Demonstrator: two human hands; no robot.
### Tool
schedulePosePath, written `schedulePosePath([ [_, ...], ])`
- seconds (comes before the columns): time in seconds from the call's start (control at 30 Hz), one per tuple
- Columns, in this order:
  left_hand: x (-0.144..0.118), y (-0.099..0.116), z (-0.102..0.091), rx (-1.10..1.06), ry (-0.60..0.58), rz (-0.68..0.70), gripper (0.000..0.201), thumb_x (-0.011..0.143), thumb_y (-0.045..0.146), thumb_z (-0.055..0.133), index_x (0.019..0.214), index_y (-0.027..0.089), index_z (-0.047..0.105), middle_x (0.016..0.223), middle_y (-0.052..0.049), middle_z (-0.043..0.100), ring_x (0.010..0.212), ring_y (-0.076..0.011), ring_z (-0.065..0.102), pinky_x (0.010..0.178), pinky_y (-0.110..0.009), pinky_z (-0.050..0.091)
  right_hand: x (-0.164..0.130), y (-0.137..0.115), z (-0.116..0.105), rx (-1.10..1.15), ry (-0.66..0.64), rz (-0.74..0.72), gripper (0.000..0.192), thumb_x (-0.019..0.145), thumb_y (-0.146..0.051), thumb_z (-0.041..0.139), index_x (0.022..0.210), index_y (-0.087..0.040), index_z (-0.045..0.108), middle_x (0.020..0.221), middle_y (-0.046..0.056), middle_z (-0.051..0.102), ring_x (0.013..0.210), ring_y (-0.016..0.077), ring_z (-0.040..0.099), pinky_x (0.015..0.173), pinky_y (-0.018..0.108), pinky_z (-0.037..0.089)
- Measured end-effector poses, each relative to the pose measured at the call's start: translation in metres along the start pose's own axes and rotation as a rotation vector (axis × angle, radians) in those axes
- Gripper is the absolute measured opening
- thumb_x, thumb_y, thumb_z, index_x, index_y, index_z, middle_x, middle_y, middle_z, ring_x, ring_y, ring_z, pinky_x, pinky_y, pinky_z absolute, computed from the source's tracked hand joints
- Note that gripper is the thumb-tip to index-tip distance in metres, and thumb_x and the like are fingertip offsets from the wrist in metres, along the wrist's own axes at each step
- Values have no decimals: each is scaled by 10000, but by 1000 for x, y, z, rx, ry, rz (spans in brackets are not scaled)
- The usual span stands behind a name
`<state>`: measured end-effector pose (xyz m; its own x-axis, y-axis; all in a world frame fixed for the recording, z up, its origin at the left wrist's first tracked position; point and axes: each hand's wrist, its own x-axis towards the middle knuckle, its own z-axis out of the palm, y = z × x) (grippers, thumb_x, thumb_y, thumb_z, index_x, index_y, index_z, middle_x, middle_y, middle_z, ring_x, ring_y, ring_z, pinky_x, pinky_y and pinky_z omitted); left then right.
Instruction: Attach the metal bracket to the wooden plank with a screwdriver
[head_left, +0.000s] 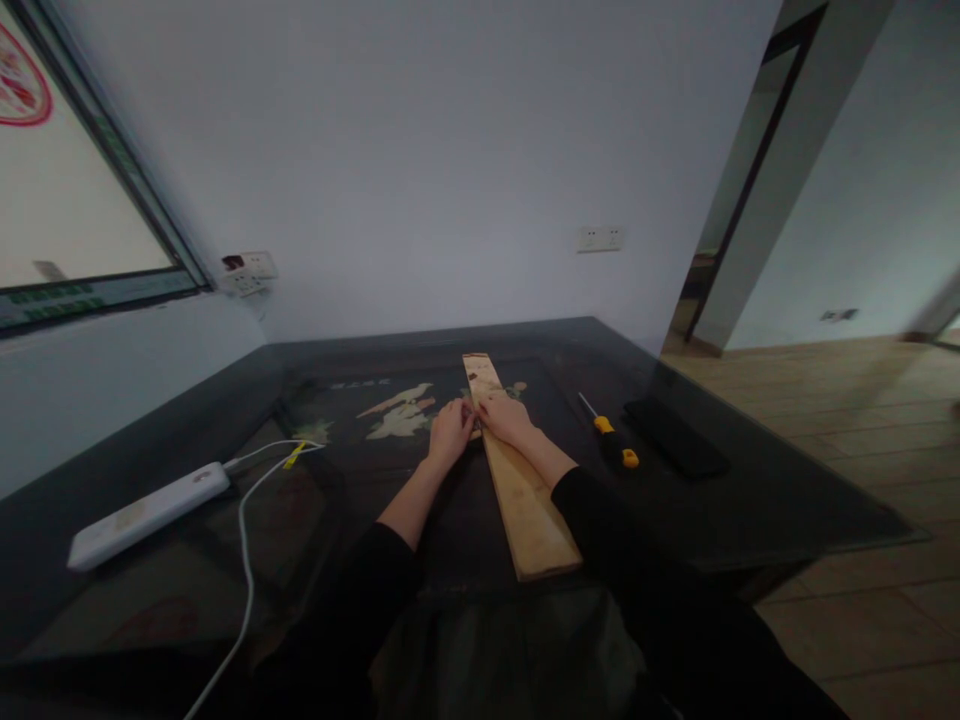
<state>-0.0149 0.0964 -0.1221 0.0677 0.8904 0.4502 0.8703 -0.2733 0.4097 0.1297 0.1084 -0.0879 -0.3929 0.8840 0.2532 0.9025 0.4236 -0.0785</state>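
plank (529,505) on table (750,500) | left hand (450,432), right hand (506,418) on plank | fingers curled, pinch unclear

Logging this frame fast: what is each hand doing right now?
Left hand: fingers curled at the left edge of the wooden plank; grip cannot be told.
Right hand: resting on the plank, fingers bent; grip cannot be told.

Both arms are reaching forward, the left hand (451,432) and right hand (507,418) lying palm-down, fingertips curled and nearly meeting between them.
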Motion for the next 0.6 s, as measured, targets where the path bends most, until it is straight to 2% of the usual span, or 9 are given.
schedulePosePath([
  [0.17,0,-3,2,-27,13,31,106,923,244,522,963,172,589,957,-78,628,886,-205,591,805,-322,462,5,-4,-6,-50,-62,36,420,1010,-365,291,1150,-196,649,1162,131,675,1073,271,632,837,357,498],
  [0.3,-1,-7,2,-57,0,47,147,919,242,513,1005,166,605,989,-91,627,910,-214,595,830,-340,477,6,-4,-6,-77,-67,-10,432,1011,-323,277,1177,-173,646,1179,162,667,1081,286,633,845,367,498],
  [0.4,-1,-9,3,-45,-18,70,218,916,222,488,1087,157,606,1067,-114,627,1011,-236,583,914,-371,466,7,-4,-5,-73,-63,-44,413,1009,-282,279,1197,-178,631,1163,149,679,1063,283,645,862,380,495],
  [0.6,-2,-6,2,-1,-179,152,412,916,285,484,1294,122,514,1232,-160,596,1156,-283,545,1015,-432,423,7,-4,-6,-71,-49,-55,383,996,-260,319,1195,-151,628,1182,160,673,1092,276,630,897,369,483],
])
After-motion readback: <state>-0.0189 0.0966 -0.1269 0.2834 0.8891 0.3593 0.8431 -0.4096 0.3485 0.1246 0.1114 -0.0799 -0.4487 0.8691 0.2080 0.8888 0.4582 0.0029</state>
